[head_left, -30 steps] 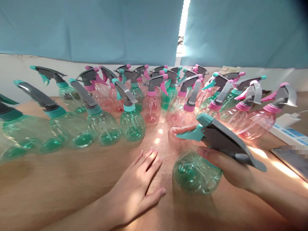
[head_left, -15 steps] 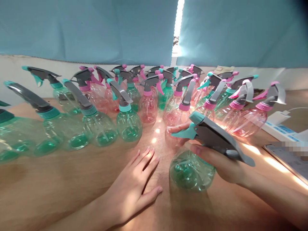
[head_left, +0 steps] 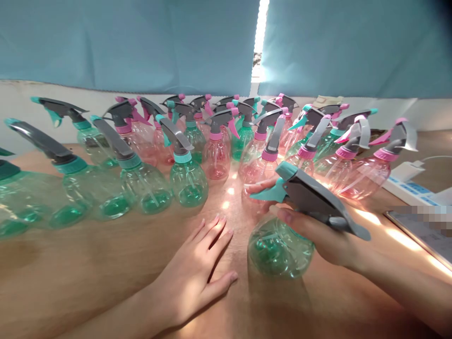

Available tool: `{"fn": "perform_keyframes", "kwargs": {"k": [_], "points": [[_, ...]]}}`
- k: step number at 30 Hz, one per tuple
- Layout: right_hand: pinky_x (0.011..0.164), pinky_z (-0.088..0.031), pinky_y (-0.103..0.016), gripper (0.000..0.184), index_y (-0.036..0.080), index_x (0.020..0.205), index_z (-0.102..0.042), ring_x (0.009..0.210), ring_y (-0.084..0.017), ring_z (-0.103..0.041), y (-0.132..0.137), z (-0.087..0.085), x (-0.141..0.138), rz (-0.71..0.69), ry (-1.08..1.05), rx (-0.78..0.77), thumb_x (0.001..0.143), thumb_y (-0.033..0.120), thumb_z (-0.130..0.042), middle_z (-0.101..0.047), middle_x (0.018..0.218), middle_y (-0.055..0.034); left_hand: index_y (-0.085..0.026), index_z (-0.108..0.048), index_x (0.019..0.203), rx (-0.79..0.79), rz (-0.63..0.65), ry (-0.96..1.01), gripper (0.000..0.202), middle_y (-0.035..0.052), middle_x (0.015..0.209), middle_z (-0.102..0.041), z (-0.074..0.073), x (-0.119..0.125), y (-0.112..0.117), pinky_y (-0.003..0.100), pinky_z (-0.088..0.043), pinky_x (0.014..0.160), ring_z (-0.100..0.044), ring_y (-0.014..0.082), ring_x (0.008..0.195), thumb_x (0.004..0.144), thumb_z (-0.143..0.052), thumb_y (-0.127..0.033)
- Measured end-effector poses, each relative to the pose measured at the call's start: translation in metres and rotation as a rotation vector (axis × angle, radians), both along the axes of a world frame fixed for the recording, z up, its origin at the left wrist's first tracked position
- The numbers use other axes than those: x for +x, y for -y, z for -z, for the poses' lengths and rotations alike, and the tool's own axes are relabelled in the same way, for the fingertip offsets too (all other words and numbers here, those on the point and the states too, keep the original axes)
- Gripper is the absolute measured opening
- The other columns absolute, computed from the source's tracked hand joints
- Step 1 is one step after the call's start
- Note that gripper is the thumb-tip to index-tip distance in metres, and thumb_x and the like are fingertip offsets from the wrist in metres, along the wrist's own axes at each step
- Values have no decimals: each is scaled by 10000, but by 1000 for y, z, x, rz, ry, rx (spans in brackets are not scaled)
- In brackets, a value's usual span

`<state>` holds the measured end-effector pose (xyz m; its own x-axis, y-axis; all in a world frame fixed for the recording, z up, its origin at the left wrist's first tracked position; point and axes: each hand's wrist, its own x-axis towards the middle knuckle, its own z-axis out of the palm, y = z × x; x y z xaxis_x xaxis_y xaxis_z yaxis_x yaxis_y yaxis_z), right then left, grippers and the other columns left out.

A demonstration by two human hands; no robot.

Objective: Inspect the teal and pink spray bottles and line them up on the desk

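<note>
My right hand [head_left: 318, 235] is wrapped around the neck of a green spray bottle [head_left: 278, 249], under its grey head with a teal nozzle and trigger. The bottle tilts, its trigger pointing left, and one finger stretches behind the trigger. Whether its base touches the table cannot be made out. Palm down on the wooden table [head_left: 116, 263], my left hand [head_left: 194, 268] lies flat with fingers spread and nothing in it. Ahead of that hand stands another green spray bottle [head_left: 189, 186], and a pink spray bottle [head_left: 216, 157] is a little farther back.
Several more green and pink spray bottles fill the back of the table, with green ones [head_left: 146, 188] at left and pink ones [head_left: 367, 174] at right. A white power strip [head_left: 406, 190] and a phone [head_left: 420, 235] lie at the right. Blue curtains [head_left: 123, 47] hang behind.
Hardly anything differs. The whole view has shifted very slightly; my right hand keeps its hold on the green spray bottle and my left hand stays flat on the table.
</note>
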<state>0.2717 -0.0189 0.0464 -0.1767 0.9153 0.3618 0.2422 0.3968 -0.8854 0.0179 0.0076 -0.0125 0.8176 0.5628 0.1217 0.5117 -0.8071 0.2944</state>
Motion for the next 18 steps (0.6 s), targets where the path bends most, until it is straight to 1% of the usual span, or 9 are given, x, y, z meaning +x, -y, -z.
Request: {"fn": "perform_keyframes", "kwargs": {"k": [4,7,10,15,18], "points": [[807,-536,-319,254,307,1163,-646,868,-178,-675,1,-1,-1,12,14,-15,917,277,-592,-725,984,-7,-151,-355,1481,-9,-1,-10,617,151,1550,-325,0,-1,0,535,-241,1145,-270,330,1429,971,-512,-461],[769,-536,-314,222,309,1128,-664,832,-182,-660,1,-2,-1,12,22,-24,919,300,-589,-717,915,-8,-169,-341,1490,-15,-6,-12,618,145,1553,-320,0,-1,0,544,-229,1146,-260,330,1433,973,-505,-466],[708,-531,-307,226,316,1133,-661,755,-171,-639,1,-1,-1,2,8,-30,919,318,-588,-707,912,-8,-171,-343,1490,-12,-8,-8,617,142,1551,-327,0,-1,0,540,-234,1146,-266,329,1431,974,-505,-466],[711,-527,-309,236,321,1144,-654,739,-175,-628,1,-2,-1,16,18,-31,918,335,-587,-693,845,-2,-183,-348,1494,-13,-13,19,629,136,1545,-342,2,-2,0,537,-253,1141,-288,343,1420,964,-520,-474],[734,-532,-325,218,332,1121,-664,651,-167,-606,2,-2,-1,32,43,-24,920,345,-581,-662,745,14,-182,-347,1495,-7,-15,12,630,141,1547,-335,3,-2,0,539,-247,1142,-280,342,1423,966,-513,-483]]}}
